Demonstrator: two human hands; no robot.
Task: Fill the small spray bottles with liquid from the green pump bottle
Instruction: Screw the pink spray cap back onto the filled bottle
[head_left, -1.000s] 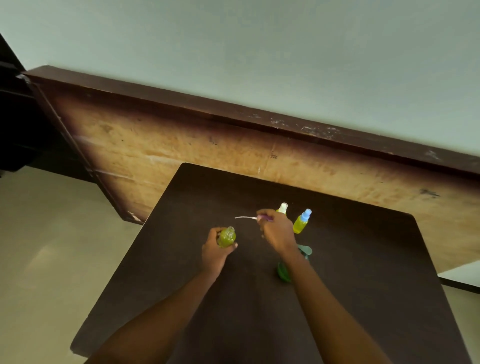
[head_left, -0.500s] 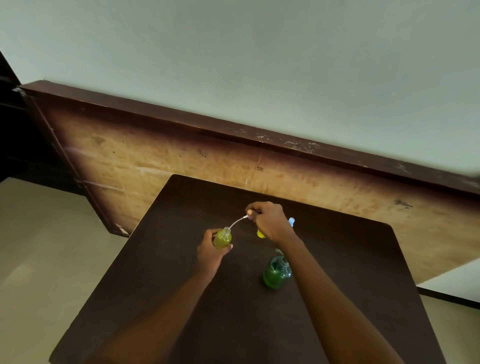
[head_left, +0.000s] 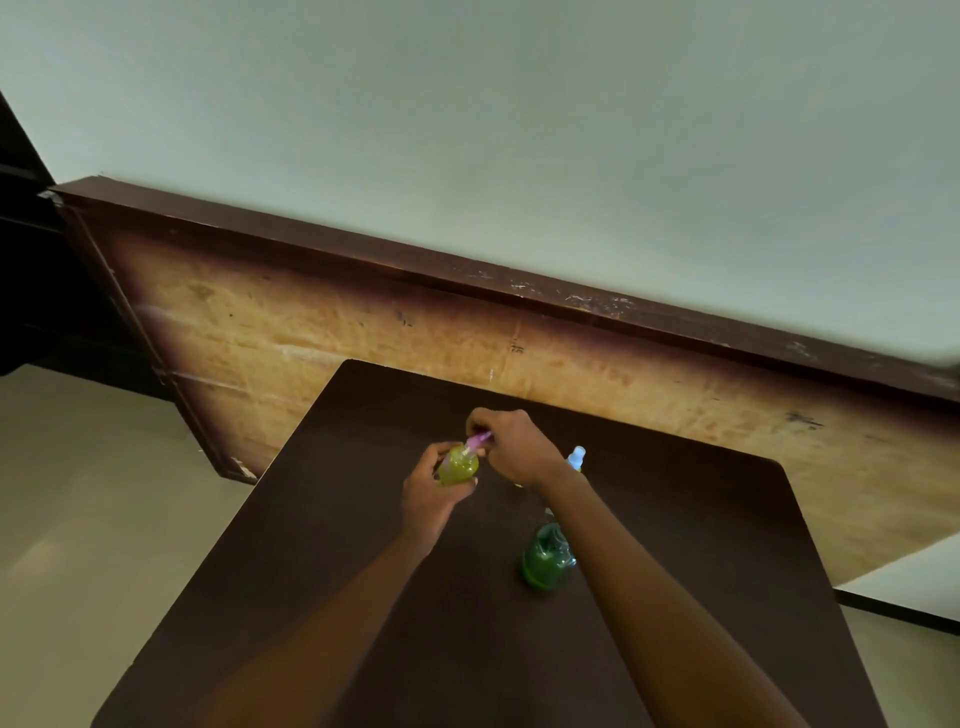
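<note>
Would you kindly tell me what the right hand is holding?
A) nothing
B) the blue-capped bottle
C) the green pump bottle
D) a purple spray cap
D: the right hand pinches the purple spray cap at the neck of the small bottle that the left hand grips; the green pump bottle stands unheld.

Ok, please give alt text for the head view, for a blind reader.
The left hand holds a small bottle; the right hand holds a purple cap at its neck. The green pump bottle stands on the table.
</note>
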